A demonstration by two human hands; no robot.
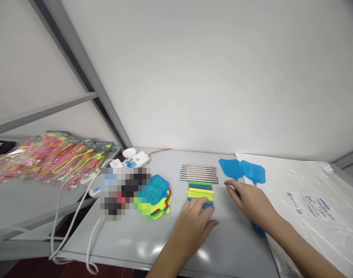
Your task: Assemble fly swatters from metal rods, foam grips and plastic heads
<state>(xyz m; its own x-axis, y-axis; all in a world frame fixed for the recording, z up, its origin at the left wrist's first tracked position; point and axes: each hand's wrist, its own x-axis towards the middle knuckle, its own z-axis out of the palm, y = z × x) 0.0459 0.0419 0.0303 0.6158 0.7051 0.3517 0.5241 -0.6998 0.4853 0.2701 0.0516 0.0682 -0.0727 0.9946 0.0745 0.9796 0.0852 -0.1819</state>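
Note:
My left hand [193, 220] rests at the near end of a row of green, yellow and blue plastic tubes [201, 191], its thumb spread away from the fingers. The fingertips are over the nearest blue tubes; I cannot tell whether they press on them. Beyond the tubes lies a row of thin metal rods [199, 173]. My right hand [248, 199] hovers to the right, thumb and fingers slightly apart, nothing visible between them. Behind it lie two blue fly swatters [231, 168], their handles partly hidden by the hand and forearm. Left of the tubes is a pile of swatter heads [160, 189], blue on top.
White power strips [140, 159] and cables stand at the table's back left. A pixelated patch hides items beside the swatter heads. A white plastic sheet with a label [311, 206] covers the right side. On the left shelf lie colourful packaged items [69, 154]. A wall bounds the back.

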